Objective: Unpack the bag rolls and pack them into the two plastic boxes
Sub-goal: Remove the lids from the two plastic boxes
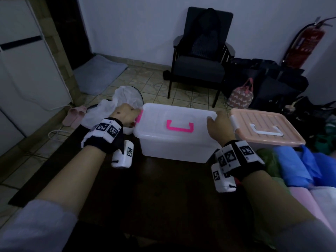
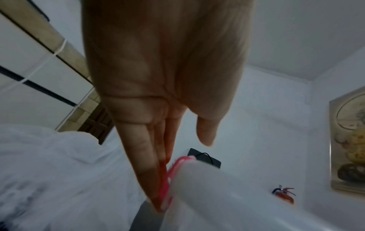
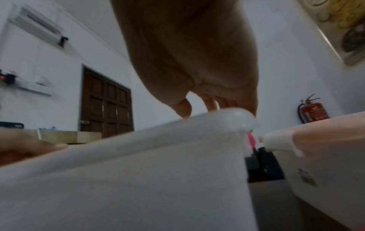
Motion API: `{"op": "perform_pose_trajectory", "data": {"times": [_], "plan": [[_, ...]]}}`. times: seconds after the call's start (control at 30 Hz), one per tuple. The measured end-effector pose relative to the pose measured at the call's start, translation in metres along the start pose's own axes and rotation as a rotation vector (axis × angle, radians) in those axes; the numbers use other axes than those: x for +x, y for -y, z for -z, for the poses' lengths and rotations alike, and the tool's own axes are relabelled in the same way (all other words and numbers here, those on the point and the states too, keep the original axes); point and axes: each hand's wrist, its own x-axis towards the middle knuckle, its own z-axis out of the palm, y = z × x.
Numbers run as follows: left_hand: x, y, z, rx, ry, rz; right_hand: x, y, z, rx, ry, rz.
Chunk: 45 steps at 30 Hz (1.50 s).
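Note:
A translucent white box (image 1: 174,144) with a pink top handle (image 1: 180,126) stands on the dark table, its lid (image 1: 163,113) on. My left hand (image 1: 125,114) is at the box's left end, its straight fingers (image 2: 146,164) laid against the pink side latch (image 2: 168,179) and the thumb held apart. At the right end my right hand (image 1: 218,124) curls its fingers over the lid edge (image 3: 237,118), thumb on top; the fingertips are hidden. A second box with a peach lid (image 1: 263,124) stands to the right. Blue (image 1: 294,166), green (image 1: 269,159) and pink (image 1: 305,202) bag rolls lie at the table's right.
A crumpled white plastic bag (image 1: 109,110) lies left of the box. On the tiled floor beyond are a dark armchair (image 1: 200,66), a pile of dark bags (image 1: 272,84), pink slippers (image 1: 72,116) and a red fire extinguisher (image 1: 307,46). A white cabinet (image 1: 27,70) stands at the left.

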Motion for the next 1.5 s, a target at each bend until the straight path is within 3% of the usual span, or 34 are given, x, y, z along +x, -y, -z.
{"op": "perform_pose_trajectory", "data": {"times": [0.17, 0.3, 0.4, 0.47, 0.53, 0.6, 0.67, 0.77, 1.03, 1.3, 1.4, 1.5], "plan": [[-0.013, -0.002, -0.007, -0.186, 0.064, 0.061, 0.010, -0.022, -0.005, -0.043, -0.006, -0.118], [-0.023, 0.000, -0.003, -0.160, 0.056, 0.059, 0.008, -0.033, -0.003, -0.016, -0.038, -0.161], [-0.029, -0.002, -0.001, -0.142, 0.055, 0.054, 0.007, -0.034, -0.007, -0.171, -0.044, -0.120], [-0.031, -0.004, -0.001, -0.143, 0.073, 0.069, -0.001, -0.029, -0.011, -0.267, -0.180, 0.030], [-0.033, -0.005, 0.000, -0.176, 0.094, 0.069, -0.014, -0.019, -0.015, -0.138, -0.252, 0.313], [-0.034, -0.006, 0.002, -0.171, 0.100, 0.060, -0.028, -0.008, -0.021, -0.062, 0.000, 0.574], [-0.035, -0.005, 0.003, -0.158, 0.081, 0.070, -0.038, 0.000, -0.028, -0.181, 0.223, 0.681], [-0.037, -0.002, 0.001, -0.256, 0.086, 0.126, -0.043, 0.002, -0.040, -0.288, 0.224, 0.750], [-0.047, 0.017, -0.003, -0.675, 0.135, 0.218, -0.051, 0.014, -0.028, -0.151, 0.293, 0.688], [-0.054, 0.035, 0.003, -0.759, 0.232, 0.256, -0.032, 0.051, 0.007, -0.159, 0.028, 0.739], [-0.052, 0.038, 0.009, -0.726, 0.248, 0.272, -0.007, 0.066, 0.017, -0.246, -0.053, 0.685], [-0.029, 0.050, 0.015, -0.341, 0.052, 0.172, 0.023, 0.079, 0.022, -0.277, -0.094, 0.675]]}}
